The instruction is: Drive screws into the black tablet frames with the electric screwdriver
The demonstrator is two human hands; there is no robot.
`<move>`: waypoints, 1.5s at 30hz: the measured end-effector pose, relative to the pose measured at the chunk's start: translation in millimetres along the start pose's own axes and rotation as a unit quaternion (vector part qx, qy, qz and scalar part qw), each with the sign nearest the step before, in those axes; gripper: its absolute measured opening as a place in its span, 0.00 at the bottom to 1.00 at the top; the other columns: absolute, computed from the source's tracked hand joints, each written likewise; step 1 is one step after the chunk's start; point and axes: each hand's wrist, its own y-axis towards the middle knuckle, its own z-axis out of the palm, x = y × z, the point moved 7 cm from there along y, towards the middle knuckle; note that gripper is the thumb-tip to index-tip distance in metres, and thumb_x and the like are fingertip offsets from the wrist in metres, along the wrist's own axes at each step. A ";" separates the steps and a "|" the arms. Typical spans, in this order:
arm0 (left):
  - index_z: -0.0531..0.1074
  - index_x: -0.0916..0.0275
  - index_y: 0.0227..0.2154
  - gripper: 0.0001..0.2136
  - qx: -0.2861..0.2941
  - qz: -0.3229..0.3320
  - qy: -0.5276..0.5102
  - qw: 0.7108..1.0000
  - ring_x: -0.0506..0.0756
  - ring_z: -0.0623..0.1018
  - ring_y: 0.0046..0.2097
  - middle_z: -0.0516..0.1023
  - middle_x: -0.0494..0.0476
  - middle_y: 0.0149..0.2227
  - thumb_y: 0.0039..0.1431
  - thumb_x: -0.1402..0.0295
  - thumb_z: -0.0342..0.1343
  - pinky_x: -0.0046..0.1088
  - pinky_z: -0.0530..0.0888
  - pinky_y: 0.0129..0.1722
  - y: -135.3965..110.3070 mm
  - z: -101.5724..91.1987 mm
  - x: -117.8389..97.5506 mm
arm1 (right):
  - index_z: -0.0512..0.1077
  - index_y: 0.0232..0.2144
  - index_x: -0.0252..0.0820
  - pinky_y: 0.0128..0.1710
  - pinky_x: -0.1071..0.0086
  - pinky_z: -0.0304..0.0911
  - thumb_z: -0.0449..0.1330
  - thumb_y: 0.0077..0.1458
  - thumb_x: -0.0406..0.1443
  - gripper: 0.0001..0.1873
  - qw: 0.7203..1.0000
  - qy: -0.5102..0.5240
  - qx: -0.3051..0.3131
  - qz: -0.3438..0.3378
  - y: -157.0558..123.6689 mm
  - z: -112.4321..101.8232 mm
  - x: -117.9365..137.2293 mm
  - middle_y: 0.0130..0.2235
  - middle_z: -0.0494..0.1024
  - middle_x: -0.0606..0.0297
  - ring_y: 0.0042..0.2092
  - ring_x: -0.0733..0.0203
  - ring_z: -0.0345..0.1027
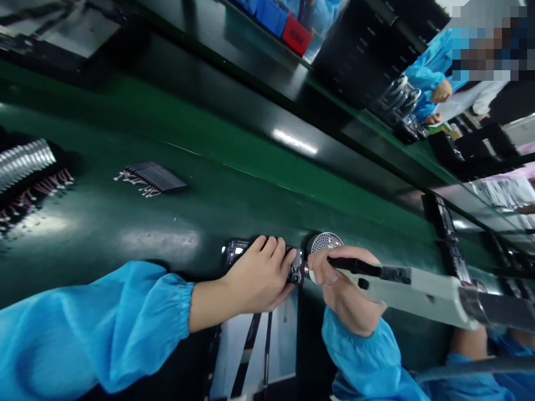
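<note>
My left hand (257, 273) lies with curled fingers pressed on a dark flat device (234, 249) that sits in a fixture at the near edge of the green belt. My right hand (349, 289) is closed round a white and black electric screwdriver (413, 289). Its tip meets the device's right end, beside my left fingertips. A round perforated metal dish (326, 241) sits just behind the screwdriver tip. Both my sleeves are blue.
A green conveyor belt (200, 150) runs across the view. On it lie a black comb-like part with pink wires (152, 179) and a ribbed silver part (23, 161) at the left. Black trays (449, 234) stand to the right. Other people in blue sleeves (430, 69) work at the far right.
</note>
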 end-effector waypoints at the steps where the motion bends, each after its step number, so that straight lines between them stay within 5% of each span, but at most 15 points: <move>1: 0.71 0.75 0.57 0.27 0.002 0.001 -0.001 1.000 0.71 0.78 0.48 0.77 0.79 0.50 0.68 0.55 0.47 0.48 0.71 0.47 0.5 -0.4 -0.1 | 0.76 0.43 0.47 0.31 0.63 0.67 0.62 0.58 0.29 0.12 1.000 0.012 0.008 -0.012 -0.1 2.0 0.6 0.26 0.72 0.69 0.26 0.61 0.68; 45: 0.69 0.77 0.58 0.28 0.041 -0.003 -0.041 0.998 0.68 0.75 0.45 0.77 0.76 0.46 0.68 0.55 0.50 0.45 0.66 0.43 2.5 -1.0 -1.2 | 0.76 0.42 0.47 0.29 0.64 0.67 0.61 0.56 0.28 0.13 0.998 0.026 0.016 -0.046 2.2 9.2 -2.6 0.23 0.70 0.70 0.24 0.62 0.64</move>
